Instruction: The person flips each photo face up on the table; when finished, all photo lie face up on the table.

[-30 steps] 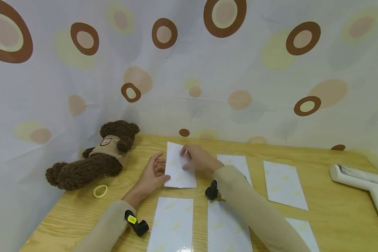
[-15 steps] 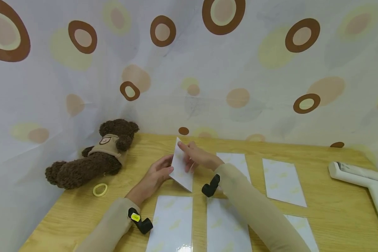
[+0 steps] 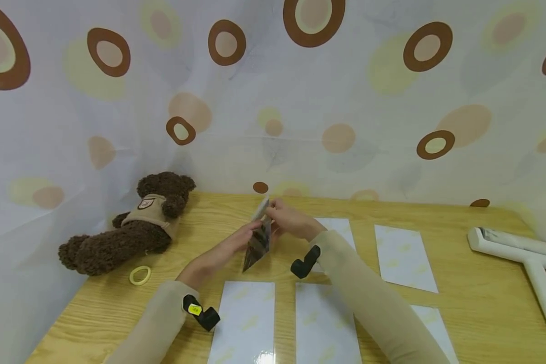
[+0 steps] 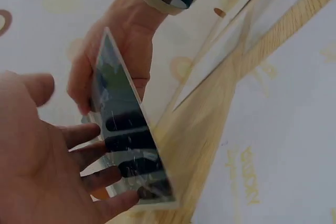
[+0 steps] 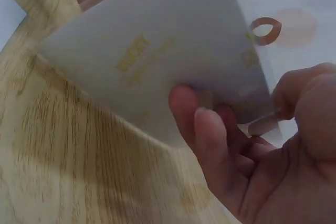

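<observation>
A photo print [image 3: 257,246] stands tilted above the table in the head view, turned edge-on with its dark glossy face to the left. My right hand [image 3: 296,221] pinches it near its upper right edge. In the right wrist view the print's white back [image 5: 157,40] carries yellow lettering, and right-hand fingers [image 5: 210,129] lie against it. My left hand [image 3: 227,248] is beside the glossy side. In the left wrist view its spread, mostly straight fingers [image 4: 107,177] touch or nearly touch the print, and its thumb stands apart. The picture itself is dark and reflective.
Several white-backed prints lie face down on the wooden table, including one in front [image 3: 243,321] and one at right [image 3: 405,255]. A brown teddy bear [image 3: 118,242] and a yellow ring [image 3: 140,275] lie left. A white T-shaped frame [image 3: 534,263] lies far right.
The print has turned from showing its white back to nearly edge-on, its glossy face now to the left. My left thumb has left its edge, and my left fingers have straightened along it.
</observation>
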Demonstrator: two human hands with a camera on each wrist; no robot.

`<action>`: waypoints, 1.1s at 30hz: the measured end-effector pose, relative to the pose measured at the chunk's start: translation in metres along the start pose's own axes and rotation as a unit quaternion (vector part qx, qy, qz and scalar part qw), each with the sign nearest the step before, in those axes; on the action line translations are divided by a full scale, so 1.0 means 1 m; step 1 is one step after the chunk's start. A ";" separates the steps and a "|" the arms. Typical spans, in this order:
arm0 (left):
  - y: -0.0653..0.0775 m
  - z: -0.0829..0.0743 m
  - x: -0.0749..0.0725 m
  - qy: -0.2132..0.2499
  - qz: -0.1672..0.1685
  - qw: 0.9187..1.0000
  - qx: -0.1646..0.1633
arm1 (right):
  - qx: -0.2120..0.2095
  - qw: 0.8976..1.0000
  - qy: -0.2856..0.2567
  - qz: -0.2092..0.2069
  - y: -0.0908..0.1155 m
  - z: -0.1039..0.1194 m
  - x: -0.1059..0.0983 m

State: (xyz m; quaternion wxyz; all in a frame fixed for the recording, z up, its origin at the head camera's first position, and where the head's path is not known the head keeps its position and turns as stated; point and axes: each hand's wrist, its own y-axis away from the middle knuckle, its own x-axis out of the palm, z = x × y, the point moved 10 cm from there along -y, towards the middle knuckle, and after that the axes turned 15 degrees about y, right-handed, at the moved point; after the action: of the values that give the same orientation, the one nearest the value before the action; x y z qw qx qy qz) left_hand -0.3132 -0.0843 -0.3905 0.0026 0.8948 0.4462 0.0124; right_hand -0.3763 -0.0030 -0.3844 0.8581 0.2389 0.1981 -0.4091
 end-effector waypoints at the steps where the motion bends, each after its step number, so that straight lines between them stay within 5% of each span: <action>1: -0.001 0.001 -0.001 -0.038 0.001 0.999 -0.003 | 0.000 1.000 0.011 -0.004 0.000 -0.002 -0.002; 4: 0.003 0.004 -0.004 -0.171 -0.006 0.985 -0.008 | 0.003 0.998 0.064 -0.020 -0.002 -0.010 -0.006; 8: 0.003 0.008 -0.007 -0.304 -0.005 0.953 0.000 | -0.001 0.983 0.180 -0.048 -0.003 -0.015 -0.011; 12: 0.003 0.015 -0.013 -0.374 -0.022 0.927 -0.032 | -0.002 0.957 0.277 -0.086 -0.003 -0.015 -0.015; 15: 0.004 0.015 -0.021 -0.396 -0.048 0.915 -0.057 | 0.010 0.949 0.297 -0.102 -0.004 -0.018 -0.016; 20: 0.003 0.014 -0.028 -0.414 -0.062 0.905 -0.075 | 0.035 0.936 0.330 -0.120 -0.007 -0.022 -0.017; 27: 0.004 0.013 -0.030 -0.419 -0.061 0.903 -0.070 | 0.062 0.911 0.389 -0.125 -0.012 -0.019 -0.015; 33: 0.004 0.015 -0.026 -0.422 -0.053 0.902 -0.070 | 0.127 0.892 0.412 -0.134 -0.003 -0.024 -0.015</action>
State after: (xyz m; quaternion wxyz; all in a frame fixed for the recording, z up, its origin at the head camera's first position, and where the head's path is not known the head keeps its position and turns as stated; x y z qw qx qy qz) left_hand -0.3252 -0.1075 -0.4058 0.2544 0.7887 0.4479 -0.3356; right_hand -0.3911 0.0186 -0.3966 0.5989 0.4642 0.5102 -0.4068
